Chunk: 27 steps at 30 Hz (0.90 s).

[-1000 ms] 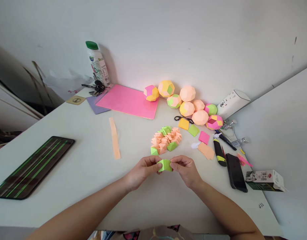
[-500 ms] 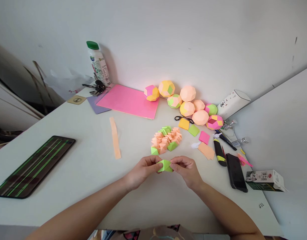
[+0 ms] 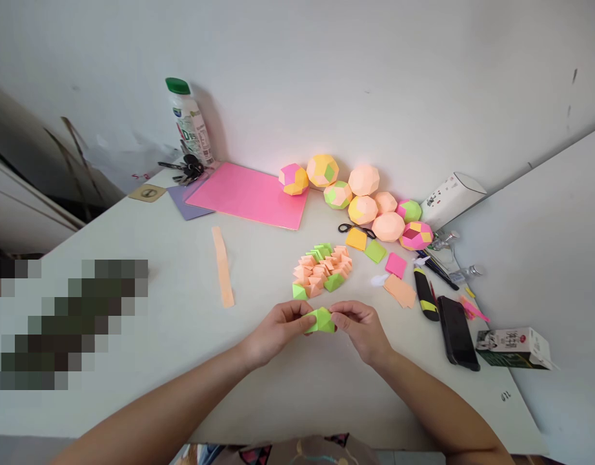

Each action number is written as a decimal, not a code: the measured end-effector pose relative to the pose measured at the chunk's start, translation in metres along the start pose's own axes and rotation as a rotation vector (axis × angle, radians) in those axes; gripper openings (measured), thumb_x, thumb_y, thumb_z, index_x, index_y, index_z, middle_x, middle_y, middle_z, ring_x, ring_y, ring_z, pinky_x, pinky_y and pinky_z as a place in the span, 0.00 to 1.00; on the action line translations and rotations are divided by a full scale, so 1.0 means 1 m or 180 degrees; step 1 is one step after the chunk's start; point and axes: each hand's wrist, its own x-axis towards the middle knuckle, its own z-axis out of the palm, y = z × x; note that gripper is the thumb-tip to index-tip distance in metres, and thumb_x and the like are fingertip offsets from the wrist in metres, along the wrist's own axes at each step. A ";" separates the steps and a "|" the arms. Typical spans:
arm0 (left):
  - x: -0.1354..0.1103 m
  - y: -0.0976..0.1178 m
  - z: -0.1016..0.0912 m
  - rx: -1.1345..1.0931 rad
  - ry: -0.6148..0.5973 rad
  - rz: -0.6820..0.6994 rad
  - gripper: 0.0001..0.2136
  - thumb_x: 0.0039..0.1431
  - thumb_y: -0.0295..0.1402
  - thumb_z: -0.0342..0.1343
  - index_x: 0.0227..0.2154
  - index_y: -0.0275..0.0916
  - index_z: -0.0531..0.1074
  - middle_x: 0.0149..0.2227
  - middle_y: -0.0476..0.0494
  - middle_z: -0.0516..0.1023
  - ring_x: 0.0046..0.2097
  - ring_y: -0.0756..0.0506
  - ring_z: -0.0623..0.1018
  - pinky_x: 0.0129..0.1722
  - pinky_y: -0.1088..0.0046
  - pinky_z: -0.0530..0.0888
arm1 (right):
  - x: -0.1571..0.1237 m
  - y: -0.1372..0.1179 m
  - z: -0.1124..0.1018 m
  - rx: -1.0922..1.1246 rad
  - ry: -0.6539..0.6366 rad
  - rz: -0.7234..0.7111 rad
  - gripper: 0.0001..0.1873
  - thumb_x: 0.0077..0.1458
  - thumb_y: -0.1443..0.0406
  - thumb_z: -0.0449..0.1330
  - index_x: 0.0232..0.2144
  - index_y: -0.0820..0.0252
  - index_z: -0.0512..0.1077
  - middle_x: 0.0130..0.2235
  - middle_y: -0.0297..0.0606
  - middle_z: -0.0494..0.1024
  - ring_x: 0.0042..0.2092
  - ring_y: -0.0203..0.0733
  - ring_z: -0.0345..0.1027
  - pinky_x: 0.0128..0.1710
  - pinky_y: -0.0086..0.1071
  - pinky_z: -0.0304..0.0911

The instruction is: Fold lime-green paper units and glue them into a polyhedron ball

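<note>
A small folded green paper piece [image 3: 320,320] is pinched between both of my hands just above the white table [image 3: 171,310]. My left hand [image 3: 275,330] grips its left side with closed fingers, and my right hand [image 3: 361,328] grips its right side the same way. Just beyond my hands lies a pile of folded orange and green paper units [image 3: 321,271].
Several paper polyhedron balls [image 3: 370,206] sit against the wall, beside a pink sheet [image 3: 249,194], a bottle [image 3: 190,123] and keys [image 3: 186,169]. Scissors [image 3: 355,229], loose paper squares [image 3: 375,252], a marker [image 3: 426,294], a phone [image 3: 457,332] and a small carton [image 3: 513,349] lie at right. An orange strip [image 3: 223,266] lies left.
My hands have stayed in place, only turning and pressing the green piece slightly between the fingers. The camera view has shifted a little.
</note>
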 end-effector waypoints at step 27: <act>0.000 0.001 0.003 0.0205 0.0049 -0.0040 0.16 0.50 0.46 0.56 0.22 0.38 0.65 0.24 0.50 0.65 0.29 0.49 0.65 0.32 0.73 0.63 | -0.003 -0.004 0.007 0.0000 0.0044 0.0056 0.09 0.38 0.62 0.70 0.23 0.59 0.75 0.25 0.33 0.75 0.27 0.35 0.66 0.29 0.32 0.65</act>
